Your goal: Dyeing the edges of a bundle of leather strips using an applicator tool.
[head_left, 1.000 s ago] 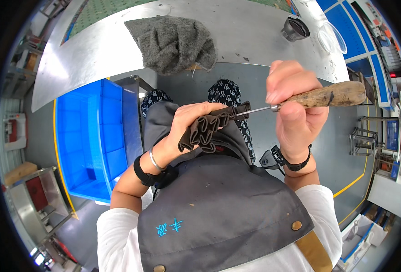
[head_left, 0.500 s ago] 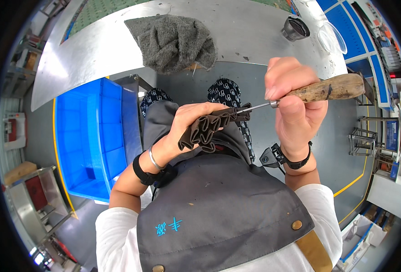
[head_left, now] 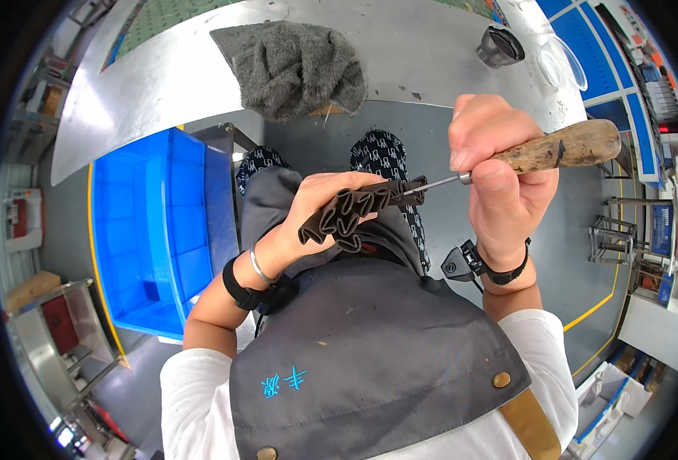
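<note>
My left hand [head_left: 320,198] is closed around a dark brown pleated piece [head_left: 347,215], with its wavy folded edge facing up. The piece is held above my lap, and I cannot tell its material. In my right hand [head_left: 504,157] is an awl-like tool [head_left: 561,149] with a worn wooden handle and a thin metal shaft. The fingers grip it where the handle meets the metal collar. Its shaft points left, and the tip reaches the folds at the right end of the brown piece. Whether the tip is inside a fold is hard to see.
A crumpled grey cloth [head_left: 297,73] lies at the edge of the metal table [head_left: 416,57] ahead. Farther right on it stand a black cup-like part [head_left: 500,47] and a clear plastic dish [head_left: 561,63]. A blue plastic bin [head_left: 143,238] is on my left, beside a metal frame.
The brown piece has tilted slightly in my left hand. My right hand and the tool have shifted a little to the right, and the shaft tip sits slightly lower.
</note>
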The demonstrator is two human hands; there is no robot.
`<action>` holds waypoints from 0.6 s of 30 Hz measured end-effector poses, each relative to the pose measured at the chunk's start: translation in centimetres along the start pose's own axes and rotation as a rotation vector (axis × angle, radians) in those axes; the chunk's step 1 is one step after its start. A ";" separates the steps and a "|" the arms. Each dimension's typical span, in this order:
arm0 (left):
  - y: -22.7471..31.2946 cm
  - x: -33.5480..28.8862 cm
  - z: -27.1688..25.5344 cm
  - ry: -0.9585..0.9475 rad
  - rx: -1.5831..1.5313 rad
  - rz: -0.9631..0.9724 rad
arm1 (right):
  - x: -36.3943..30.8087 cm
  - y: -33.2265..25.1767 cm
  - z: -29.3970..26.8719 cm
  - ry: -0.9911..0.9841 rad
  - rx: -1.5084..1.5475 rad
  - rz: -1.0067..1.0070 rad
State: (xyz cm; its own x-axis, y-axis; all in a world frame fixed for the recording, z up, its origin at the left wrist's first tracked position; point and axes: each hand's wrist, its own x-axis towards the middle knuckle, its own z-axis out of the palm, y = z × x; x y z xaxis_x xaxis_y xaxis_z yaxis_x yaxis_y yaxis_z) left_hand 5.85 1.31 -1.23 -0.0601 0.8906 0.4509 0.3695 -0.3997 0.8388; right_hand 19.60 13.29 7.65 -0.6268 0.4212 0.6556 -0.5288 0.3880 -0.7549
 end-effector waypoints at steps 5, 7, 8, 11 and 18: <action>0.0 0.1 0.0 0.016 0.000 0.049 | 0.3 0.1 0.1 -0.057 -0.016 -0.013; -0.1 0.1 0.0 0.007 -0.027 0.042 | 0.4 0.3 0.0 -0.104 -0.077 -0.065; -0.1 0.1 0.1 0.011 -0.032 0.062 | 0.4 0.2 0.0 -0.104 -0.078 -0.064; -0.1 0.2 0.1 0.013 -0.047 0.084 | 0.6 -0.2 0.0 -0.115 -0.125 -0.041; -0.1 0.2 0.2 0.015 -0.044 0.075 | 0.5 -0.4 -0.1 -0.066 -0.298 -0.115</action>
State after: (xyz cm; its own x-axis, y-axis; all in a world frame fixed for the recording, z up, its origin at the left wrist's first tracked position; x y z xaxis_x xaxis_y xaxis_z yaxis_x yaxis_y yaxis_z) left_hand 5.99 1.54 -1.29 -0.0479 0.8546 0.5171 0.3324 -0.4746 0.8150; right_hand 19.50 13.43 8.27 -0.6138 0.3100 0.7261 -0.4137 0.6570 -0.6302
